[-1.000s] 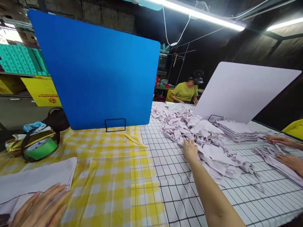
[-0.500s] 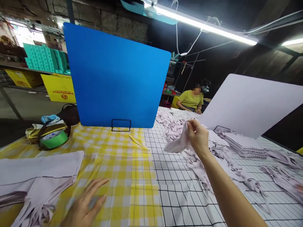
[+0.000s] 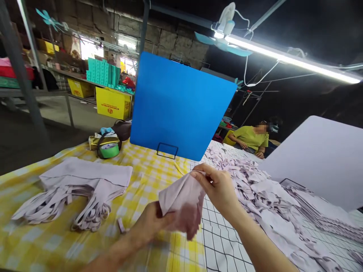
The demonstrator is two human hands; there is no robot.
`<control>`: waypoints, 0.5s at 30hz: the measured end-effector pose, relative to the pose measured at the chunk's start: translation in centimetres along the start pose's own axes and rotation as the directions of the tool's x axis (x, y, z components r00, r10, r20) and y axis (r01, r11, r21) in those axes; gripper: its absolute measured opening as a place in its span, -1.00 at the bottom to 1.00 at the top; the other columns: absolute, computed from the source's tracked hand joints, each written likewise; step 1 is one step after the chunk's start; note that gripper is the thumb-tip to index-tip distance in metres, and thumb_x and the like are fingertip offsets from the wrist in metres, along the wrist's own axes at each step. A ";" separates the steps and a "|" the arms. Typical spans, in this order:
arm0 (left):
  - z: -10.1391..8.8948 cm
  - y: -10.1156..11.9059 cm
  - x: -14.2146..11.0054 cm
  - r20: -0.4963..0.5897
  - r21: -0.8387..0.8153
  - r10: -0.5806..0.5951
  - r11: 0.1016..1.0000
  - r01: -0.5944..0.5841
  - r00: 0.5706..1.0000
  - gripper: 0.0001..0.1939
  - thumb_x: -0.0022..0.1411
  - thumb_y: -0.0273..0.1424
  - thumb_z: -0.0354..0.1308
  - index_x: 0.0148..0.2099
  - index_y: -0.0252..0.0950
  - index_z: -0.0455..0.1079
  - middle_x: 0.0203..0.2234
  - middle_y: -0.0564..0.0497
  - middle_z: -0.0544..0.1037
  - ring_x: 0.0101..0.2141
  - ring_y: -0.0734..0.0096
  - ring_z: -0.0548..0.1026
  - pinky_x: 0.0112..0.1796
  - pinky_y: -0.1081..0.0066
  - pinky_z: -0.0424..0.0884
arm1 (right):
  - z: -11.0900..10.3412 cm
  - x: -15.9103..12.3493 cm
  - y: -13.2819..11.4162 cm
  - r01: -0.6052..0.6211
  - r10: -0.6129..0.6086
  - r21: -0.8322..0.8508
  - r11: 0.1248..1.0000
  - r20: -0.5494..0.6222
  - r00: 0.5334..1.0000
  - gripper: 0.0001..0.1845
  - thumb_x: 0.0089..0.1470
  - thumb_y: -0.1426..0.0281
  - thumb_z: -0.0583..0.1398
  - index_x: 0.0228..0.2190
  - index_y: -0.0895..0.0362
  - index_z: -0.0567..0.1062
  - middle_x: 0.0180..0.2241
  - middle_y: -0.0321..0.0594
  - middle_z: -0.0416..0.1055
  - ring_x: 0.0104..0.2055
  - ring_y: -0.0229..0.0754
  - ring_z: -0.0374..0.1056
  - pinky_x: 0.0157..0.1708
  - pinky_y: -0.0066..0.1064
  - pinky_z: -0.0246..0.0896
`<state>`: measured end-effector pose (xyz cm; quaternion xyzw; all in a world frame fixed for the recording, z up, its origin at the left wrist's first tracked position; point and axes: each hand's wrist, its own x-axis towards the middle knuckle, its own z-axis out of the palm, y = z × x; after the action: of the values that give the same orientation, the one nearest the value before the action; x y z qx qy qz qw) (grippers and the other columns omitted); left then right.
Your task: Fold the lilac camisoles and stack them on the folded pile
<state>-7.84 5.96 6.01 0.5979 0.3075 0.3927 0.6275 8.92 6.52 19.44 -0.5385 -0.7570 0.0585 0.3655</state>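
A pale lilac fabric piece (image 3: 181,196) with a jagged lower edge hangs between my hands above the table. My right hand (image 3: 218,185) pinches its upper right corner between thumb and fingers. At the fabric's lower left, my left hand (image 3: 149,221) is closed on it, the fingers partly covered by the cloth. To the left lies a neat stack of lilac cut pieces (image 3: 85,172) with looped strap ends. A small lilac scrap (image 3: 121,225) sits beside my left forearm. Right of my right hand spreads a loose heap of lilac pieces (image 3: 252,189).
Yellow checked cloth (image 3: 144,181) covers the table's left part, white grid cloth (image 3: 215,230) the right. A blue board (image 3: 181,105) and a white board (image 3: 317,158) stand upright. Green tape (image 3: 109,151) lies back left. A person in yellow-green (image 3: 251,138) sits beyond.
My right hand has brought the fabric piece leftward and nearer. My left hand, open and empty over the checked cloth before, has risen and taken hold of it. The view has swung left.
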 end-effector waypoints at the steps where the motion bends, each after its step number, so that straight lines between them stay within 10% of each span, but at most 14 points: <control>1: -0.4 0.0 -0.1 -0.050 -0.018 -0.065 0.998 0.064 0.997 -0.47 -0.05 0.01 0.20 -0.27 -0.41 0.42 -0.47 -0.01 0.45 -0.44 0.38 0.40 -0.44 0.47 0.33 | 0.0 0.0 -0.2 -0.021 0.020 0.024 0.999 0.034 0.999 -0.69 0.00 0.13 0.12 -0.57 0.07 0.43 -0.73 -0.38 0.19 -0.68 -0.35 0.00 -0.67 -0.49 -0.11; 5: -1.9 0.8 -0.7 -0.111 -0.231 -0.241 0.950 0.211 0.964 -0.47 -0.15 0.04 0.24 -0.40 -0.38 0.38 -0.66 0.13 0.32 -0.68 0.61 0.21 -0.68 0.57 0.13 | -1.3 0.3 0.0 -0.200 0.152 0.172 0.965 0.256 0.955 -0.60 -0.07 0.02 0.15 -0.60 0.11 0.40 -0.71 -0.38 0.15 -0.67 -0.37 -0.05 -0.70 -0.49 -0.21; 9: -3.2 1.4 -0.9 0.054 -0.396 -0.240 0.886 0.242 0.969 -0.48 -0.04 0.01 0.18 -0.23 -0.36 0.41 -0.42 -0.03 0.50 -0.41 0.39 0.46 -0.35 0.43 0.39 | -1.4 0.9 2.6 -0.410 0.258 0.228 0.883 0.493 0.831 -0.57 -0.10 -0.02 0.15 -0.57 0.11 0.35 -0.72 -0.46 0.02 -0.71 -0.42 -0.14 -0.72 -0.51 -0.26; 13: -4.7 -0.4 0.3 -0.116 0.049 -0.270 0.960 0.277 0.956 -0.59 0.20 -0.13 -0.03 -0.19 -0.39 0.39 -0.30 -0.12 0.50 -0.22 0.23 0.45 -0.14 0.29 0.33 | 2.5 0.5 7.3 -0.428 0.372 0.020 0.904 0.456 0.808 -0.70 -0.03 0.12 0.10 -0.52 0.11 0.35 -0.66 -0.43 0.12 -0.66 -0.38 0.05 -0.64 -0.50 -0.02; 15: -5.3 -2.0 0.6 -0.296 0.441 -0.194 0.840 0.314 0.935 -0.72 0.23 -0.32 -0.05 -0.14 -0.39 0.36 -0.23 -0.13 0.48 -0.14 0.20 0.41 -0.07 0.25 0.27 | 5.0 -0.7 9.4 -0.450 0.436 -0.069 0.890 0.415 0.798 -0.83 -0.05 0.27 0.12 -0.46 0.12 0.38 -0.61 -0.39 0.21 -0.62 -0.34 0.13 -0.59 -0.48 0.02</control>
<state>-11.81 9.24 3.58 0.6368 0.5458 0.2853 0.4639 13.22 11.31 10.88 -0.6690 -0.6693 0.2691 0.1791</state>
